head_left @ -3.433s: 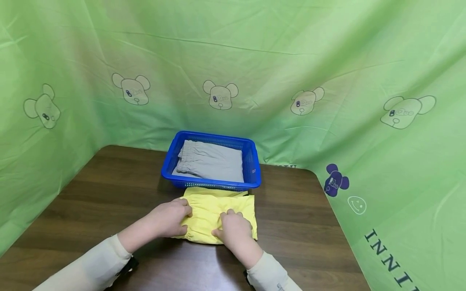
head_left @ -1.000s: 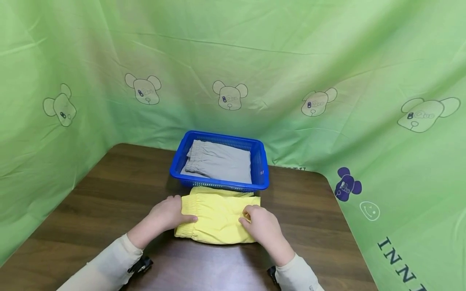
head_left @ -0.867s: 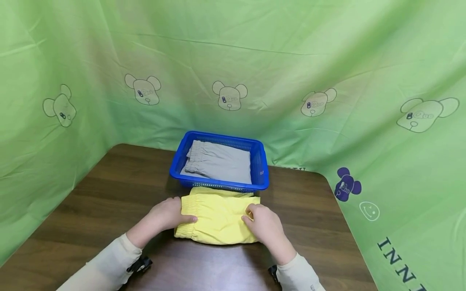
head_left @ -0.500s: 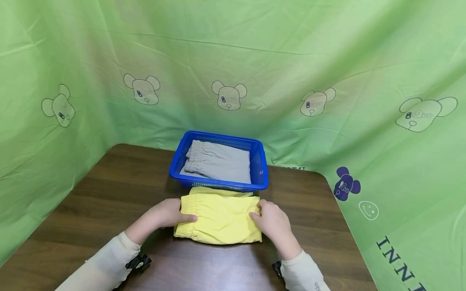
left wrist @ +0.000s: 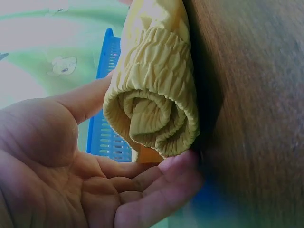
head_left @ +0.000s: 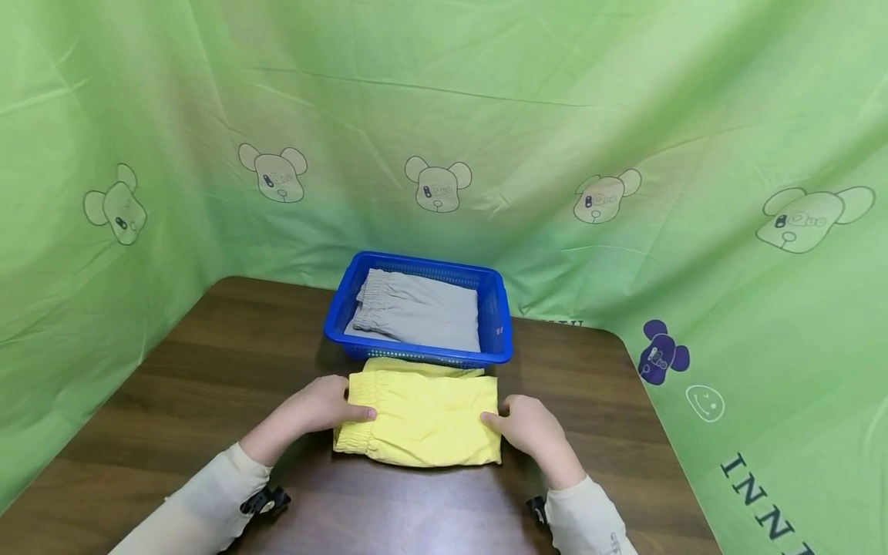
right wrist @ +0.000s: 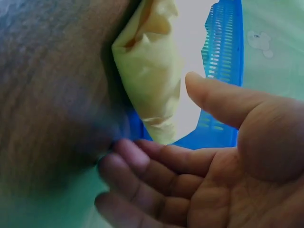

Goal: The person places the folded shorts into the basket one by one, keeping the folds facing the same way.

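Folded yellow pants [head_left: 430, 420] with a gathered elastic waistband lie on the table, just in front of the basket. My left hand [head_left: 319, 405] holds their waistband end, thumb on top and fingers at the far edge. In the left wrist view, the waistband [left wrist: 152, 71] shows rolled layers inside, with fingertips against its lower edge. At the opposite end, my right hand [head_left: 530, 424] has its thumb by the cloth's edge. The right wrist view shows its fingers [right wrist: 190, 161] loosely bent around the end of the pants [right wrist: 152, 71], without a visible grip.
A blue plastic basket [head_left: 505, 339] stands behind the pants with folded grey pants [head_left: 423, 308] inside. A brown wooden table [head_left: 208, 370] lies beneath. Green printed curtain [head_left: 527, 100] encloses the back and sides.
My right hand has moved rightward across the yellow pants to their right end, and the cloth there looks flatter. My left hand has shifted onto the waistband and stayed there over the last second.
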`<action>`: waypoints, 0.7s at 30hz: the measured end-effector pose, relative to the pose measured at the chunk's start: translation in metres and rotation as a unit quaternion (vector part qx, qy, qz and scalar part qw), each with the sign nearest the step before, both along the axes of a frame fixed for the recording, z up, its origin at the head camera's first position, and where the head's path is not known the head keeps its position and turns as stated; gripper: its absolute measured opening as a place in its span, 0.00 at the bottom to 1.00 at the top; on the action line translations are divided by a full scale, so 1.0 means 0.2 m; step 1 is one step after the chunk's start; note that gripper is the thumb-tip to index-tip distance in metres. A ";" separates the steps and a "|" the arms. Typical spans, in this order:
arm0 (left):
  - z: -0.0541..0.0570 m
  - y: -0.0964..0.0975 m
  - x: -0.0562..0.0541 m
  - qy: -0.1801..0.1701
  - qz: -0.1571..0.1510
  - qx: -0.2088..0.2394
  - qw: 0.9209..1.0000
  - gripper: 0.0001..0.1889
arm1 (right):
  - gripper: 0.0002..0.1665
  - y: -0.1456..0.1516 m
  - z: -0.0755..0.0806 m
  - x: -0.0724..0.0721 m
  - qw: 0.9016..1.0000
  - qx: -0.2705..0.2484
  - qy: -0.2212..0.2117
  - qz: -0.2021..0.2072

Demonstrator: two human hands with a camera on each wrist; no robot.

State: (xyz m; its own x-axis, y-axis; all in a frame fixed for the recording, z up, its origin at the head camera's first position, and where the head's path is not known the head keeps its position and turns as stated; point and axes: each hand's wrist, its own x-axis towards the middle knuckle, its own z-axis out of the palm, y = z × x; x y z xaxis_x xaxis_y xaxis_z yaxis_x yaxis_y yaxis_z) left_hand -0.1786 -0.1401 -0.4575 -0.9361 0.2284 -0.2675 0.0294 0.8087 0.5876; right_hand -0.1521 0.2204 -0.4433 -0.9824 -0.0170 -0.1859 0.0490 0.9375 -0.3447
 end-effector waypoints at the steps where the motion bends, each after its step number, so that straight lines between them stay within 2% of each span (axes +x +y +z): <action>1: 0.00 0.00 0.00 -0.002 0.002 0.006 1.000 0.40 | 0.30 0.00 0.00 -0.01 1.000 -0.007 -0.001 0.004; 5: -0.02 0.00 -0.01 -0.014 0.007 0.031 0.999 0.44 | 0.25 0.01 -0.03 -0.02 0.999 -0.044 -0.012 0.008; 9: -0.02 0.00 0.00 -0.043 0.014 0.066 0.997 0.44 | 0.26 -0.01 -0.04 -0.02 0.996 -0.078 -0.030 0.008; 13: -0.02 0.00 0.01 -0.064 0.027 0.101 0.992 0.45 | 0.25 -0.02 -0.05 -0.02 0.996 -0.082 -0.031 0.007; 17: -0.02 0.01 0.01 -0.063 0.034 0.119 0.990 0.46 | 0.23 -0.02 -0.06 -0.02 0.996 -0.087 -0.033 0.005; 21: -0.02 0.01 0.00 -0.048 0.033 0.125 0.990 0.41 | 0.22 -0.02 -0.06 -0.02 0.993 -0.109 -0.045 -0.001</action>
State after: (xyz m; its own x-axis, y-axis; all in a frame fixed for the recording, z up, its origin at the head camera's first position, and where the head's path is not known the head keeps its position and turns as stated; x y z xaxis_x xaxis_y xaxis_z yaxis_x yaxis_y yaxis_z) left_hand -0.1788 -0.1371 -0.4622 -0.9241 0.2378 -0.2990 -0.0848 0.6353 0.7676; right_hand -0.1564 0.2170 -0.4544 -0.9618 -0.0649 -0.2659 0.0910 0.8404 -0.5343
